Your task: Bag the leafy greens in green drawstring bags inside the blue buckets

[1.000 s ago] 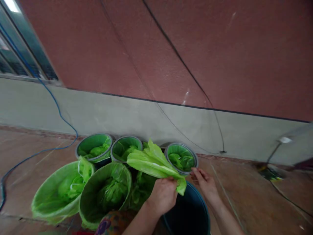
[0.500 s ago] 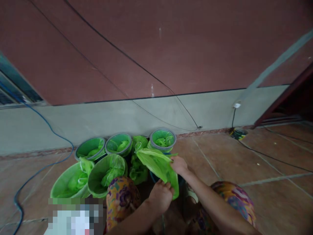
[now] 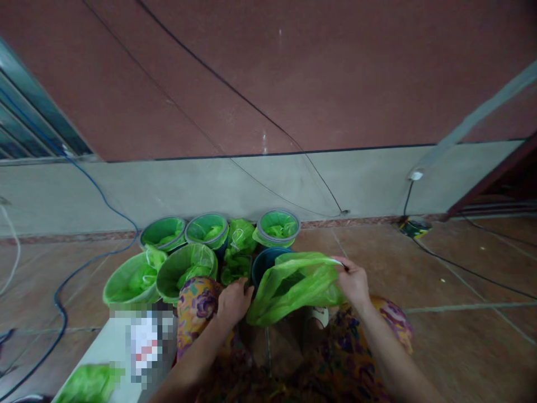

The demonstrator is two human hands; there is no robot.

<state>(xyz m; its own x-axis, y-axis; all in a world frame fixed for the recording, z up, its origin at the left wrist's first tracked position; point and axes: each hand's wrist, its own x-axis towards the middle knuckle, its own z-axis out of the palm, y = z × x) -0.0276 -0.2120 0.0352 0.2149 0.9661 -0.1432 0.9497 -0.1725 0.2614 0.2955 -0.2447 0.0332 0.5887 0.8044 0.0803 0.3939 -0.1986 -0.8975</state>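
With the fingers of our right hand (image 3: 354, 282) we pinch one edge of a green plastic bag (image 3: 310, 291), thumb and fingertips pressed together on its rim. The fingers of our left hand (image 3: 234, 305) are curled close beside the bag's other end; we cannot tell whether they grip it. The bag hangs slack between our hands, its mouth gaping, partly in front of a dark blue bucket (image 3: 264, 263). Past it, near the wall (image 3: 369, 179), stands a grey-rimmed bucket (image 3: 279, 242) with green plastic inside. To the left we see more lined buckets, among them a wide front one (image 3: 117, 280) beside our knee in floral cloth (image 3: 195, 302). Further out, a blue hose (image 3: 62, 313) winds over the tiled floor (image 3: 474, 268), and a pale surface (image 3: 103, 350) carries more green plastic.
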